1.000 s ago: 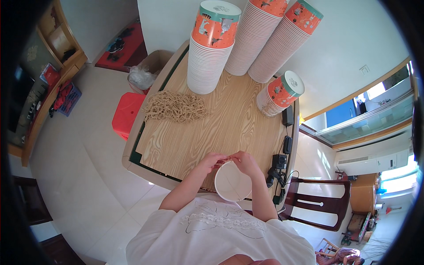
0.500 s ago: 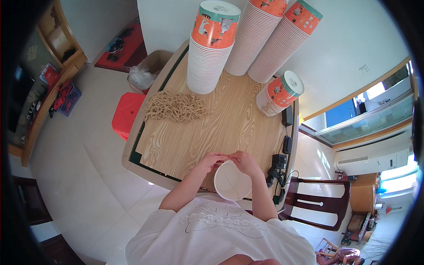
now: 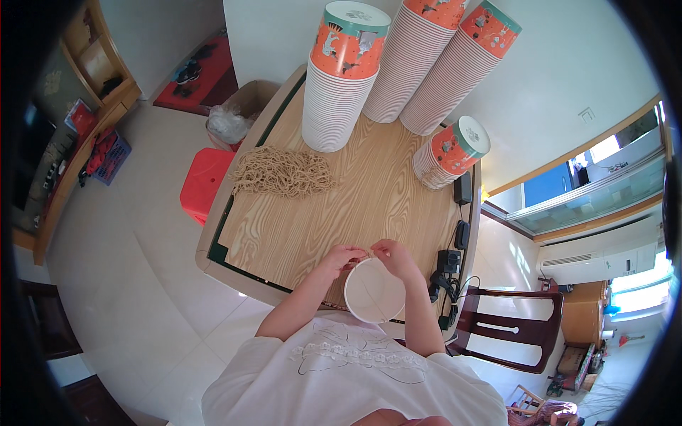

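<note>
An open white paper bucket (image 3: 366, 302) is held at the table's near edge, its mouth turned up toward me. A thin cord (image 3: 371, 292) crosses the mouth down to the near rim. My left hand (image 3: 344, 258) is closed at the far rim, fingertips pinching what looks like the cord's end. Close beside it, my right hand (image 3: 395, 257) pinches at the same spot; the fingers partly hide the cord. Farther off on the left of the table lies a tangled pile of tan twine (image 3: 284, 172).
Tall stacks of paper buckets (image 3: 337, 106) stand at the table's far side. A short bucket stack (image 3: 444, 156) with cords around its rims is at right, near black adapters and cables (image 3: 449, 261). A red stool (image 3: 204, 181) is at left, a dark wooden chair (image 3: 508, 326) at right.
My right fingertips have drawn slightly apart from the left ones at the far rim. The bucket and left hand have barely moved.
</note>
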Demonstrator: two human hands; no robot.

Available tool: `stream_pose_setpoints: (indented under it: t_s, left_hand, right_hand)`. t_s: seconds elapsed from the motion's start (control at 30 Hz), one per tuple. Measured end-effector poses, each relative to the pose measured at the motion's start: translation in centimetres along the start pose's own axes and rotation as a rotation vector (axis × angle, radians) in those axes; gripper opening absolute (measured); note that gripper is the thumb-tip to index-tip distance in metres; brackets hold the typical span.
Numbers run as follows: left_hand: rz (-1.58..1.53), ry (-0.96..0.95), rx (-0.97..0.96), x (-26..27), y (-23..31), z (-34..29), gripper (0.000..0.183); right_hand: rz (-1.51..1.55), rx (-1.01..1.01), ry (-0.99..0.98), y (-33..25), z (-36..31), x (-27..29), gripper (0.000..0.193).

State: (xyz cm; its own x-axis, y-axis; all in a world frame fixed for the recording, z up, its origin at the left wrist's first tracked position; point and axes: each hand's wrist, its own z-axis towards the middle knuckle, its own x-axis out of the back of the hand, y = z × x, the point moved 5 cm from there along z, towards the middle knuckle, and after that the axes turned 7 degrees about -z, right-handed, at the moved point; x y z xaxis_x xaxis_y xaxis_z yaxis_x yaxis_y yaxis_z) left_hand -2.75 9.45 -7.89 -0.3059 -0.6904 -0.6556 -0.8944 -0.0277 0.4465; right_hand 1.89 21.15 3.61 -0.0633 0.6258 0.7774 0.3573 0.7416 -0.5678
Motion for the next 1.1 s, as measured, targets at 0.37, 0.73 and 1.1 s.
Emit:
stream_pose_setpoints:
  t_s: [0.37, 0.73, 1.1]
  left_hand:
    - [0.018, 0.009, -0.003, -0.3, 0.5, -0.7, 0.013]
    - [0.004, -0.019, 0.003, 0.3, 0.4, -0.9, 0.013]
    - [-0.103, -0.052, 0.023, -0.1, 0.6, -0.6, 0.01]
  right_hand:
    - [-0.13, -0.021, -0.02, -0.8, 0.9, -0.2, 0.016]
    - [-0.034, -0.082, -0.064, 1.2, 1.6, -0.9, 0.016]
    - [0.141, -0.069, -0.178, 1.5, 2.1, -2.0, 0.012]
